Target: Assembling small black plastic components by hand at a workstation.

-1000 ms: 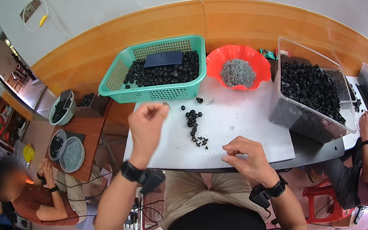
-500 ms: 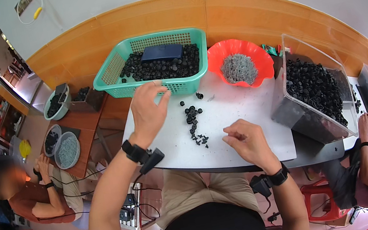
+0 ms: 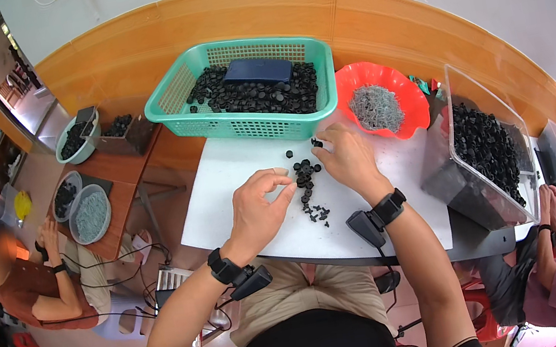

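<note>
A loose pile of small black plastic parts (image 3: 305,173) lies on the white tabletop (image 3: 219,176) in front of me. At its far end my right hand (image 3: 348,161) has thumb and forefinger around a small black plastic part (image 3: 316,143), which still sits on the table. My left hand (image 3: 258,208) is just left of the pile, thumb and forefinger apart, with nothing visible between them. A single round black cap (image 3: 289,154) lies a little beyond the pile.
Behind the pile stands a green basket (image 3: 248,128) of black parts with a dark blue box (image 3: 258,70) on top. A red scalloped bowl (image 3: 408,87) holds small grey pieces. At right is a clear bin (image 3: 442,178) of black parts. Other people sit at both sides.
My right hand has moved forward to the black part beyond the pile. My left hand has drawn back from the basket's front toward the pile. The view has shifted slightly.
</note>
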`<action>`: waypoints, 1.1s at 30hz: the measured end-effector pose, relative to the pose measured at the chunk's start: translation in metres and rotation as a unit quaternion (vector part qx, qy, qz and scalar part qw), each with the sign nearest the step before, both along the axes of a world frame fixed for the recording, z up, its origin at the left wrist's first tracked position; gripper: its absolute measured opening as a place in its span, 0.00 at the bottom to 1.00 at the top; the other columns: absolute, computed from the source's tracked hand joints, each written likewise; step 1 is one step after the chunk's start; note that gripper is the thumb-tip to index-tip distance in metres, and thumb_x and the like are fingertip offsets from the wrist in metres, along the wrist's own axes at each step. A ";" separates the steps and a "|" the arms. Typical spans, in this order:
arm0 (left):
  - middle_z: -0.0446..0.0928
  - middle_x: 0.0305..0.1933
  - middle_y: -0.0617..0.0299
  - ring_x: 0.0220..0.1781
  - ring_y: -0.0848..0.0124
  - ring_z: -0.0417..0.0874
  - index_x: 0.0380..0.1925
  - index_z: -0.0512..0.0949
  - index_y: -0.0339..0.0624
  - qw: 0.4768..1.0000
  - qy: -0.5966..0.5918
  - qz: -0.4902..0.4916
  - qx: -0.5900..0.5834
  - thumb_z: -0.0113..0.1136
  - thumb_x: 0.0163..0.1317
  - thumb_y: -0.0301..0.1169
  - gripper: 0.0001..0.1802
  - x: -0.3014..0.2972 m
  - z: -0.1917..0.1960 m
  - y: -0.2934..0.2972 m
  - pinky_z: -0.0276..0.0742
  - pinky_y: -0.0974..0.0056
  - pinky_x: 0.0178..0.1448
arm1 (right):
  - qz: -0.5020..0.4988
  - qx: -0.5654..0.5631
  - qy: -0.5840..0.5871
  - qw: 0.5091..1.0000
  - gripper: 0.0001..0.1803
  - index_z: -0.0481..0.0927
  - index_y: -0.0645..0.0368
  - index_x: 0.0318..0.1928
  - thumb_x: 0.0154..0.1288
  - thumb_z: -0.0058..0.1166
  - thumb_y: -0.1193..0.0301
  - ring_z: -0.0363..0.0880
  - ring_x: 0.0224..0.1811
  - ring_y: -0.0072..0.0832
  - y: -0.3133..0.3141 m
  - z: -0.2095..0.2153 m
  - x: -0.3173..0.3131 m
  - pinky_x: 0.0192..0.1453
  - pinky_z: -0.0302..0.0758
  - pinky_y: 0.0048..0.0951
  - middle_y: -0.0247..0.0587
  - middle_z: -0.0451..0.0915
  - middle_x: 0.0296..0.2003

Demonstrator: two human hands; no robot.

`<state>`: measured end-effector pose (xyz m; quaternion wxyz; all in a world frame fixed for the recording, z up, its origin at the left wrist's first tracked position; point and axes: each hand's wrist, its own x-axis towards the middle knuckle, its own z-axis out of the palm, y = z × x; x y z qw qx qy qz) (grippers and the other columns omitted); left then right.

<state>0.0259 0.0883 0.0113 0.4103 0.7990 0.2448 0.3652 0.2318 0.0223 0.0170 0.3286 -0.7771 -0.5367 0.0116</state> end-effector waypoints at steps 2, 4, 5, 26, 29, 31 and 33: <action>0.85 0.47 0.52 0.44 0.67 0.86 0.39 0.85 0.34 1.000 0.000 0.001 -0.023 0.68 0.60 0.24 0.08 -0.004 -0.004 0.001 0.81 0.66 0.50 | -0.015 -0.004 -0.034 0.999 0.14 0.87 0.60 0.45 0.60 0.63 0.68 0.84 0.45 0.47 0.008 -0.003 -0.002 0.49 0.78 0.45 0.46 0.85 0.43; 0.85 0.47 0.51 0.44 0.68 0.86 0.39 0.85 0.33 1.000 -0.025 -0.001 -0.019 0.68 0.61 0.24 0.08 -0.008 -0.009 0.005 0.81 0.66 0.50 | -0.011 -0.028 -0.037 0.999 0.14 0.87 0.60 0.44 0.60 0.63 0.69 0.84 0.45 0.47 0.015 -0.006 -0.001 0.49 0.78 0.45 0.46 0.85 0.43; 0.85 0.47 0.51 0.44 0.68 0.86 0.39 0.85 0.33 0.999 -0.028 0.000 -0.020 0.68 0.61 0.24 0.08 -0.009 -0.010 0.005 0.81 0.66 0.50 | -0.009 -0.050 -0.038 0.998 0.13 0.87 0.61 0.44 0.59 0.62 0.69 0.84 0.45 0.47 0.017 -0.005 0.000 0.48 0.79 0.45 0.46 0.85 0.43; 0.86 0.44 0.56 0.42 0.75 0.85 0.39 0.84 0.31 0.989 -0.051 -0.020 -0.136 0.67 0.64 0.25 0.07 -0.013 -0.018 0.003 0.81 0.69 0.49 | -0.077 -0.039 0.023 0.996 0.10 0.88 0.57 0.34 0.54 0.65 0.65 0.85 0.34 0.50 0.026 -0.003 0.001 0.39 0.79 0.46 0.51 0.86 0.30; 0.86 0.43 0.57 0.41 0.76 0.84 0.39 0.84 0.31 0.988 -0.048 -0.017 -0.149 0.67 0.64 0.25 0.07 -0.013 -0.019 0.004 0.81 0.70 0.49 | -0.107 -0.066 0.050 0.991 0.08 0.87 0.57 0.32 0.53 0.62 0.68 0.85 0.35 0.51 0.033 0.002 -0.003 0.39 0.79 0.46 0.53 0.86 0.29; 0.86 0.42 0.58 0.40 0.77 0.84 0.39 0.84 0.31 0.986 -0.042 -0.012 -0.161 0.67 0.65 0.25 0.07 -0.013 -0.019 0.004 0.80 0.71 0.48 | -0.119 -0.073 0.058 0.989 0.08 0.86 0.57 0.32 0.52 0.61 0.69 0.85 0.35 0.51 0.036 0.003 -0.006 0.39 0.79 0.46 0.53 0.85 0.29; 0.86 0.41 0.59 0.40 0.78 0.83 0.39 0.84 0.31 0.986 -0.040 -0.013 -0.162 0.67 0.65 0.25 0.07 -0.013 -0.018 0.004 0.80 0.71 0.48 | -0.131 -0.080 0.066 0.986 0.07 0.86 0.57 0.31 0.50 0.60 0.71 0.85 0.35 0.52 0.037 0.002 -0.007 0.39 0.78 0.47 0.54 0.85 0.29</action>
